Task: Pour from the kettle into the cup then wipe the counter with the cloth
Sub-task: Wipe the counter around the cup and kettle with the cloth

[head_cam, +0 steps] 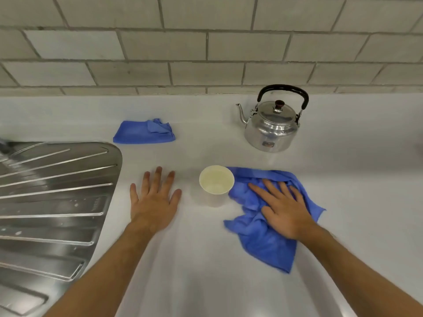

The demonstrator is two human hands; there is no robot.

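Under your right hand [283,209], pressed flat with fingers spread, lay the crumpled blue cloth [263,239], touching the cup [216,179] at its 9 o'clock. Your left hand [154,200] rested open, gripping nothing, on the counter [201,259]. At 12 o'clock stood the kettle [272,126].

A right hand [285,208] presses flat, fingers spread, on a crumpled blue cloth [263,239] touching a pale cup [216,179] near the surface's [206,259] front edge; the left hand [153,199] lies flat beside it; a steel kettle [272,126] and a folded blue cloth [143,132] sit toward the back edge.
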